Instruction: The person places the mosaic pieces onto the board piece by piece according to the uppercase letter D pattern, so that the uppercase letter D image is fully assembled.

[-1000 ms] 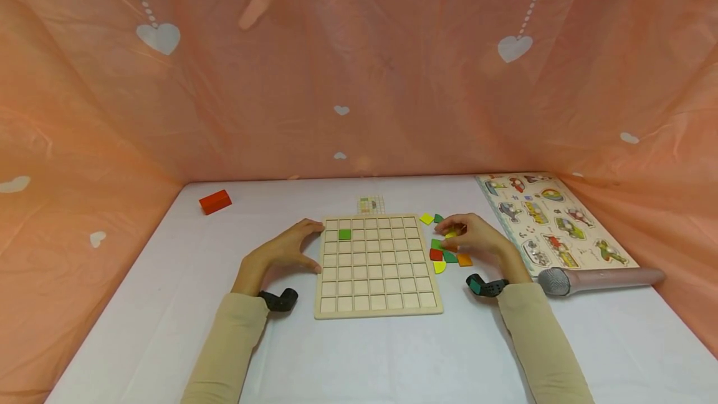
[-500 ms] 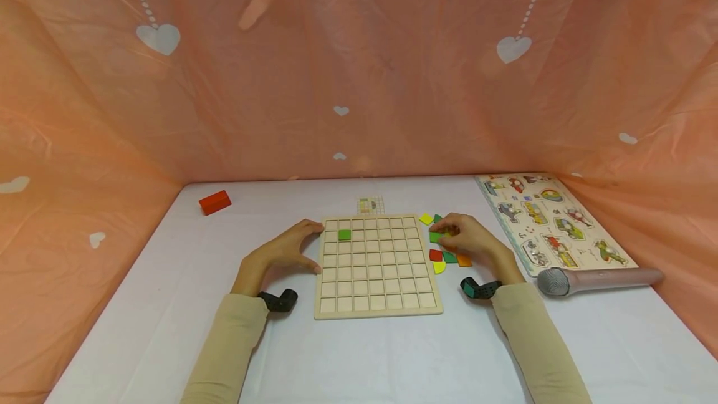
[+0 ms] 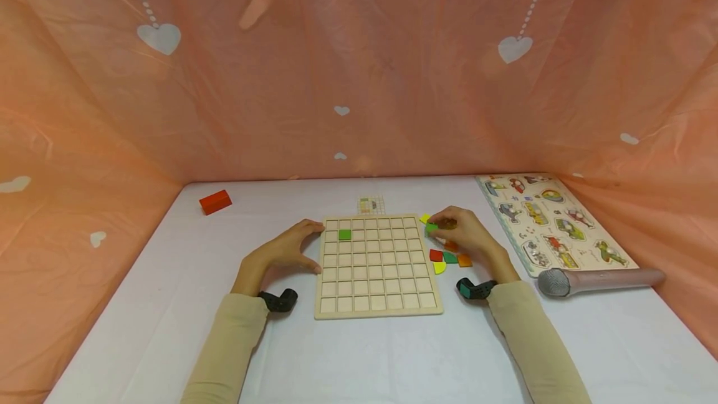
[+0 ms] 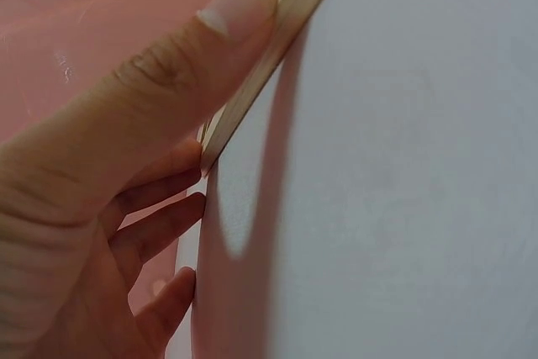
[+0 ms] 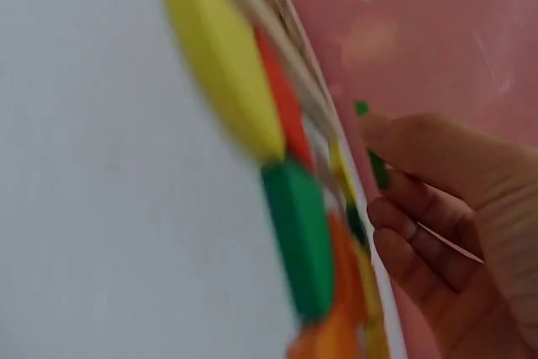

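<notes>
My right hand [image 3: 465, 229] pinches a green square tile [image 3: 430, 229] between thumb and fingertips, raised near the upper right edge of the wooden grid board [image 3: 377, 315]. In the right wrist view that tile [image 5: 378, 171] shows only in part behind the thumb. My left hand [image 3: 286, 246] rests its thumb and fingertips against the board's left edge, fingers spread apart. One green square [image 3: 344, 235] lies in a cell near the board's upper left. Beside the board's right side are a red tile [image 3: 435, 255], a dark green tile [image 3: 450, 257], an orange tile [image 3: 464, 260] and a yellow rounded tile [image 3: 440, 267].
A small printed grid card [image 3: 371, 205] lies behind the board. At the right, a picture puzzle board [image 3: 552, 220] has a microphone [image 3: 600, 280] along its near edge. A red block [image 3: 215, 202] sits at the back left. Pink curtains [image 3: 359, 80] surround the white table [image 3: 359, 360].
My right hand has shifted slightly up and left from the loose tiles, lifting the green square in its fingertips. The left hand and the board have stayed in place.
</notes>
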`<state>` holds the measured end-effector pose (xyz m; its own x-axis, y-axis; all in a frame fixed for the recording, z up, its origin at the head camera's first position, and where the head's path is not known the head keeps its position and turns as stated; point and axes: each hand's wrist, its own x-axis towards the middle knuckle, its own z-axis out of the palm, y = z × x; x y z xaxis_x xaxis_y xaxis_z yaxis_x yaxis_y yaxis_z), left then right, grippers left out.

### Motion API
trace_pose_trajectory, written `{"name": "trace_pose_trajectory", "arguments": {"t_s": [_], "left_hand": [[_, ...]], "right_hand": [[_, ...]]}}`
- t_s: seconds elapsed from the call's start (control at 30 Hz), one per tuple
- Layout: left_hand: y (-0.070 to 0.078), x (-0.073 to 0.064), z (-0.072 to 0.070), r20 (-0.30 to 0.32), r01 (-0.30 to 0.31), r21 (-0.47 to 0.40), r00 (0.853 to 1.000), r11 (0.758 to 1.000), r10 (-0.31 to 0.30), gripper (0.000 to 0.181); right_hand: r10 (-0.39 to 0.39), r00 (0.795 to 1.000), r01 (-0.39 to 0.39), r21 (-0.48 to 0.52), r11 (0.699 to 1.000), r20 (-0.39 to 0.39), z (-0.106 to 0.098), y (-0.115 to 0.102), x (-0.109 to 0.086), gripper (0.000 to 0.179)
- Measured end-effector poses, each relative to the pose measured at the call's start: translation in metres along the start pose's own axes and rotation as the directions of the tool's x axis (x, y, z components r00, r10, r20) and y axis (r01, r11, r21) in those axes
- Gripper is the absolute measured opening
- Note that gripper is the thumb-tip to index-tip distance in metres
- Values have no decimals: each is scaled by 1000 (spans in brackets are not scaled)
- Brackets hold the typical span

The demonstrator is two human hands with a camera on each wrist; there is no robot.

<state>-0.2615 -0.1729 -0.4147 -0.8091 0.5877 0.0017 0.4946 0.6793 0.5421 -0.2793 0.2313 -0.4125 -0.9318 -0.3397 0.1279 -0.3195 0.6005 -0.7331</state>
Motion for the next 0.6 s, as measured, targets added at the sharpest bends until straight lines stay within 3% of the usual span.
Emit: {"name": "trace_pose_trajectory", "arguments": {"t_s": [0.23, 0.4, 0.6], "left_hand": [[0, 1, 0, 7, 12, -7, 1000, 1000, -12, 93], [0, 1, -1, 3, 5, -1, 1000, 1000, -5, 93], [0, 1, -1, 1, -5, 0, 1000, 1000, 5, 93]], "right_hand": [[-143, 987, 146, 41, 988, -77, 16, -31, 18, 27], [-145, 989, 149, 90, 985, -42, 38, -52, 34, 28], [-153, 988, 151, 48, 987, 26, 69, -63, 50, 27]]}}
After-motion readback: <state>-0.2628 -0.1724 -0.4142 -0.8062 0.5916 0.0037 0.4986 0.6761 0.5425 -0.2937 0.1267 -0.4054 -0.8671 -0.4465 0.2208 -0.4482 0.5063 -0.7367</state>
